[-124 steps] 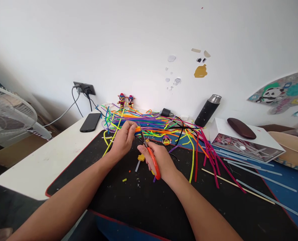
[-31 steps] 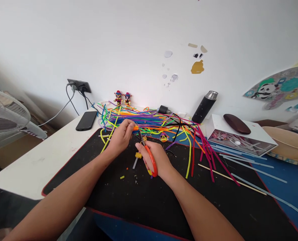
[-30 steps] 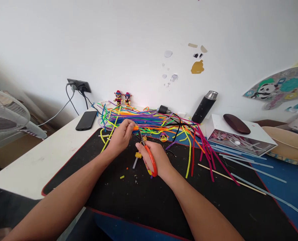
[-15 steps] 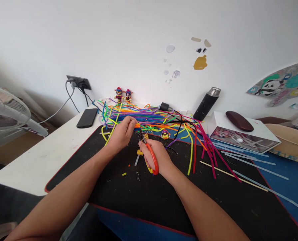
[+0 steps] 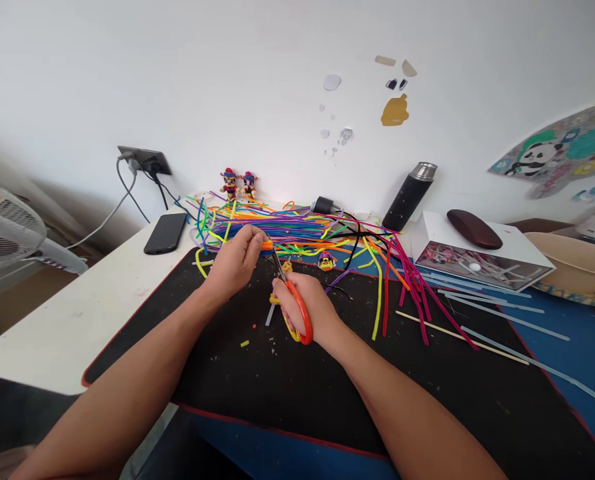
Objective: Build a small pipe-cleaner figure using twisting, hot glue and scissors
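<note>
My left hand (image 5: 240,259) is closed, pinching a small orange piece (image 5: 267,245) whose end shows past the fingertips. It looks like a fuzzy craft stem, mostly hidden by the fingers. My right hand (image 5: 307,303) is wrapped round a pair of scissors (image 5: 301,312) with orange and yellow handles. Their blades point up and away, with the tips beside the orange piece. Under and beside the right hand lie small yellow pieces (image 5: 287,267) and a short pale strip (image 5: 270,315). Behind the hands spreads a pile of colourful pipe cleaners (image 5: 287,228).
Two small figures (image 5: 230,183) stand by the wall, and a little face-like piece (image 5: 326,261) lies on the black mat (image 5: 257,400). A phone (image 5: 165,233) is at left; a black flask (image 5: 410,197), white box (image 5: 502,233), glue sticks (image 5: 517,321) and wooden stick (image 5: 462,337) are at right.
The view has shifted slightly. The scissor tips stay beside the orange piece, and both hands keep their grips. Otherwise little differs.
</note>
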Demonstrator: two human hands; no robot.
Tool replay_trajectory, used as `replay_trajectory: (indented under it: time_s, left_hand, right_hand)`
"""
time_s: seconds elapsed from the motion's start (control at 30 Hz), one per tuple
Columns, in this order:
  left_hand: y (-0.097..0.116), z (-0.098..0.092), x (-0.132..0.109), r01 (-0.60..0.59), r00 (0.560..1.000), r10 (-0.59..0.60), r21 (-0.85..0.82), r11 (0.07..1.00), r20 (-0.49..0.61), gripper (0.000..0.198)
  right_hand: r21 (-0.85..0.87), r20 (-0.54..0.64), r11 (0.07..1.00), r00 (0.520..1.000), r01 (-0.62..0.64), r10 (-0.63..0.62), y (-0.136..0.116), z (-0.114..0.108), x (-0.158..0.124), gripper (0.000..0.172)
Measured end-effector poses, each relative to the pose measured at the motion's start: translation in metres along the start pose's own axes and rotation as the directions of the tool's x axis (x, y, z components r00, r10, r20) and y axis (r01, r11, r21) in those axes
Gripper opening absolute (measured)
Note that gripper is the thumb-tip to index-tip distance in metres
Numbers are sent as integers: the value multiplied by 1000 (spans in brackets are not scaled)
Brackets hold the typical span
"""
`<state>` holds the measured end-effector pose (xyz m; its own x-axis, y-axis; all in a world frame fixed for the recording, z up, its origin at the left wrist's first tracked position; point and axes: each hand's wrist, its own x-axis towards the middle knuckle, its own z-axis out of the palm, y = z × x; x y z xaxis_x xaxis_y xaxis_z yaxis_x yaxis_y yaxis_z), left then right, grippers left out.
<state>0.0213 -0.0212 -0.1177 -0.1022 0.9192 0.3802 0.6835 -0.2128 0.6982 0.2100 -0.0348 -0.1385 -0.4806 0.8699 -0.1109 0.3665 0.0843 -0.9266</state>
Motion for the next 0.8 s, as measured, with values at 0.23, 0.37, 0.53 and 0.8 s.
replay_trajectory:
  time_s: [0.23,0.37,0.53,0.8]
  left_hand:
    - [-3,3,0,35,999,-37,-79,996,-20,27]
    - [-2,3,0,32,997,-42,-140,990,-66,25]
    - [-3,3,0,8,992,-35,-216,976,-119,23]
    - [4,2,2,56,983,-137,-503,862,-126,33]
  right_hand:
    - [192,93,981,996,-5,-14,4,-3,3,42]
    - [223,121,974,990,44,-72,0,-7,3,54]
    - [351,206,935,978,-47,-28,-8,-11,1,72]
    - [383,240,923,960,42,-143,-10,-13,-3,73]
